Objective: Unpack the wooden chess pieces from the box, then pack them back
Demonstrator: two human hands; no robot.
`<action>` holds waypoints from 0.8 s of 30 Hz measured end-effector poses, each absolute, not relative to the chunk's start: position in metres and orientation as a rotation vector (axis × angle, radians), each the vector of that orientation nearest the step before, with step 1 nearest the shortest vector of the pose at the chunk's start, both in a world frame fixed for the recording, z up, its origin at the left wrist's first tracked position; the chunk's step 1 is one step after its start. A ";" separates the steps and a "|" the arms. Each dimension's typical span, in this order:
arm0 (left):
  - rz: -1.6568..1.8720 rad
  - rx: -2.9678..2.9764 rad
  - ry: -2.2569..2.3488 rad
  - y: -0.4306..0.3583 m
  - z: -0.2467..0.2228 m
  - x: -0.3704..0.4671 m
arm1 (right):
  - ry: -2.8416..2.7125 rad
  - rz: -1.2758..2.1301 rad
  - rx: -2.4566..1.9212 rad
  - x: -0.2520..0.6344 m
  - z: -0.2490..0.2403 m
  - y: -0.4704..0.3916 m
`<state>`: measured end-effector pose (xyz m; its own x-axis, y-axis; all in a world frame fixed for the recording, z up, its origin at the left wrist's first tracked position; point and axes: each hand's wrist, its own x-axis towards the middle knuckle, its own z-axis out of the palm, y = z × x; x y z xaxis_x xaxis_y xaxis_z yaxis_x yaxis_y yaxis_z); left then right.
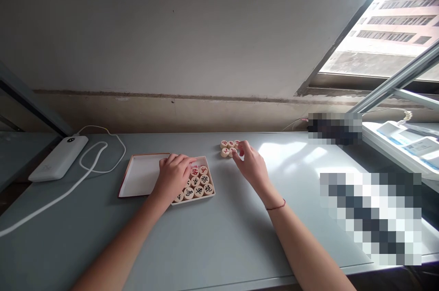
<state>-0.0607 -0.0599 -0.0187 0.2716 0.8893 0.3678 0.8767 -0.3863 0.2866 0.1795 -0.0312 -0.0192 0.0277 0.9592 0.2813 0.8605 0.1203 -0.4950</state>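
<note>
- Between the forearms, bare grey tabletop point(229, 245) gives a way forward, narrowing between the open box point(194, 200) and the round pieces point(225, 152);
- the left hand point(174, 172) blocks the box's left part from above; the right hand point(252, 163) bars the pieces from the right;
- leftward, the white cable point(61, 196) crosses the tabletop, with the power bank point(58, 158) beyond it;
- behind everything, the wall point(192, 53) stops forward reach; right of the right hand, bare tabletop leaves room sideways.
</note>
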 end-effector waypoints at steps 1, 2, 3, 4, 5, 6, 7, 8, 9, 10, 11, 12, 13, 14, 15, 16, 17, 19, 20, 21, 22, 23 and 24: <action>0.701 2.502 1.755 -0.061 -0.020 -0.060 | -1.862 0.282 -1.700 0.175 -0.016 -0.035; 0.648 2.517 1.777 -0.062 -0.020 -0.059 | -1.896 0.366 -1.632 0.169 -0.013 -0.039; 0.592 2.530 1.793 -0.063 -0.021 -0.058 | -1.946 0.469 -1.562 0.162 -0.011 -0.043; 0.544 2.538 1.804 -0.064 -0.021 -0.057 | -2.001 0.575 -1.496 0.156 -0.010 -0.047; 0.505 2.544 1.807 -0.066 -0.021 -0.057 | -2.051 0.663 -1.444 0.150 -0.010 -0.050; 0.475 2.547 1.804 -0.066 -0.021 -0.056 | -2.091 0.727 -1.409 0.144 -0.010 -0.054; 0.454 2.545 1.799 -0.067 -0.021 -0.056 | -2.117 0.769 -1.389 0.140 -0.011 -0.056; 0.445 2.536 1.795 -0.068 -0.020 -0.055 | -2.130 0.796 -1.379 0.136 -0.013 -0.058; 0.448 2.521 1.790 -0.068 -0.020 -0.055 | -2.131 0.812 -1.377 0.134 -0.014 -0.059; 0.462 2.501 1.781 -0.068 -0.019 -0.055 | -2.125 0.819 -1.381 0.132 -0.015 -0.059; 0.484 2.476 1.768 -0.068 -0.019 -0.055 | -2.120 0.822 -1.386 0.132 -0.016 -0.059; 0.509 2.448 1.748 -0.067 -0.018 -0.055 | -2.119 0.827 -1.388 0.132 -0.016 -0.059; 0.533 2.420 1.724 -0.067 -0.017 -0.054 | -2.120 0.827 -1.390 0.132 -0.017 -0.059; 0.556 2.394 1.702 -0.067 -0.016 -0.054 | -2.119 0.819 -1.390 0.133 -0.016 -0.059; 0.583 2.371 1.688 -0.066 -0.014 -0.054 | -2.115 0.801 -1.385 0.133 -0.016 -0.059; 0.617 2.351 1.678 -0.066 -0.012 -0.054 | -2.103 0.778 -1.374 0.134 -0.015 -0.059; 0.663 2.333 1.665 -0.065 -0.010 -0.054 | -2.081 0.759 -1.355 0.134 -0.014 -0.059; 0.763 2.287 1.608 -0.065 -0.006 -0.053 | -2.017 0.767 -1.301 0.134 -0.011 -0.060; 0.803 2.258 1.563 -0.065 -0.004 -0.052 | -1.981 0.804 -1.273 0.134 -0.009 -0.060; 0.834 2.226 1.513 -0.065 -0.002 -0.051 | -1.945 0.862 -1.247 0.133 -0.008 -0.060; 0.858 2.192 1.470 -0.066 0.000 -0.050 | -1.908 0.929 -1.223 0.133 -0.006 -0.061; 0.880 2.156 1.441 -0.067 0.001 -0.049 | -1.873 0.995 -1.202 0.132 -0.006 -0.061; 0.899 2.119 1.425 -0.069 0.002 -0.048 | -1.842 1.050 -1.184 0.131 -0.005 -0.061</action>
